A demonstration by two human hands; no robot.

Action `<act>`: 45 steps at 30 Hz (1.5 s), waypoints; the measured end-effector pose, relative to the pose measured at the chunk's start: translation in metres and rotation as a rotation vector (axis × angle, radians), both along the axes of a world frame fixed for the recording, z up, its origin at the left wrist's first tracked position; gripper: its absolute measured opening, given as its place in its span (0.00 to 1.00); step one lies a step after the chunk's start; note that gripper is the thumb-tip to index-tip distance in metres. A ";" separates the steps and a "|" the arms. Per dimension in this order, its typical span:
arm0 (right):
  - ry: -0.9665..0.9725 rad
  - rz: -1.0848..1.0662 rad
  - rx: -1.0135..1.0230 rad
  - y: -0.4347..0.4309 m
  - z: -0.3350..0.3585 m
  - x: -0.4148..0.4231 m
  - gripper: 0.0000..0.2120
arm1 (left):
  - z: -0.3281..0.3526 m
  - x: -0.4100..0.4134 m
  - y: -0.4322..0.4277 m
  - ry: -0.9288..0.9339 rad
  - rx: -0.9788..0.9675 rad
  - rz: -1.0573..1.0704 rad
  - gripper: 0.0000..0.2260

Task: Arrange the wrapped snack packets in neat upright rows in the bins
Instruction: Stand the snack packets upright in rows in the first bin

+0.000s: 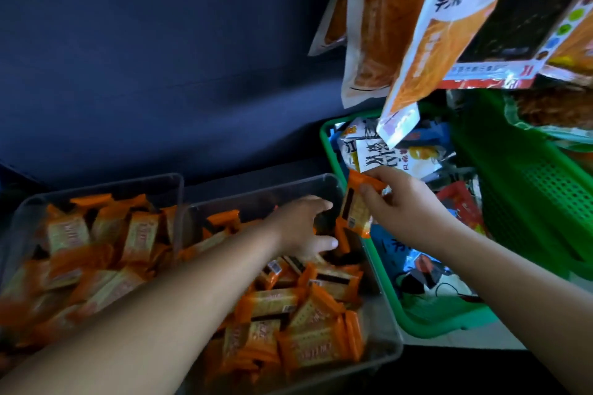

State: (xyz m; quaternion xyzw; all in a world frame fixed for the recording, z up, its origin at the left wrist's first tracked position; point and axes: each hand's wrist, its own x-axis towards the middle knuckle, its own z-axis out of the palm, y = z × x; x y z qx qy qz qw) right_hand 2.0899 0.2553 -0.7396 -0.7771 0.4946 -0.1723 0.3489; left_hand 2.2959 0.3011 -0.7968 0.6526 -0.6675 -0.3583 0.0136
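Two clear plastic bins stand side by side, the left bin (106,184) and the right bin (390,338), both filled with orange wrapped snack packets (308,343) lying in loose heaps. My left hand (301,228) reaches into the far end of the right bin, fingers spread and relaxed over the packets. My right hand (407,205) pinches one orange packet (354,212) upright above the right bin's far right corner, between bin and green basket.
A green plastic basket (385,285) with mixed snack bags sits right of the bins. A second green basket (529,189) stands further right. Large snack bags (385,26) hang overhead at upper right. A dark blue backdrop (144,58) lies behind the bins.
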 end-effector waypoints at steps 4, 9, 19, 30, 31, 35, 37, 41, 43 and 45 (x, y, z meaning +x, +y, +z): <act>0.015 0.010 0.022 -0.006 -0.010 -0.010 0.04 | -0.021 -0.015 -0.008 -0.141 0.086 0.005 0.44; 0.024 0.028 0.030 -0.008 -0.019 -0.015 0.04 | -0.025 -0.020 -0.008 -0.142 0.120 0.185 0.50; -0.057 -0.016 0.055 -0.010 -0.015 -0.023 0.06 | -0.044 -0.031 0.010 0.091 0.052 0.336 0.26; -0.120 -0.046 0.092 -0.009 -0.015 -0.017 0.08 | -0.029 -0.001 0.036 0.269 -0.159 0.582 0.06; -0.125 -0.055 0.085 -0.010 -0.014 -0.017 0.08 | -0.024 0.006 0.042 0.299 -0.176 0.619 0.04; -0.171 -0.058 0.131 -0.004 -0.013 -0.007 0.08 | 0.009 0.034 0.074 0.425 -0.202 0.743 0.06; -0.162 -0.048 0.130 0.003 -0.015 0.001 0.07 | 0.027 0.051 0.095 0.368 -0.218 0.759 0.06; -0.117 -0.020 0.111 0.011 -0.019 0.012 0.07 | 0.054 0.082 0.131 0.038 -0.169 0.637 0.07; -0.090 -0.017 0.111 0.014 -0.017 0.016 0.09 | 0.062 0.082 0.137 -0.170 -0.103 0.514 0.06; -0.097 -0.029 0.155 0.016 -0.015 0.017 0.09 | 0.064 0.070 0.131 -0.354 -0.210 0.373 0.12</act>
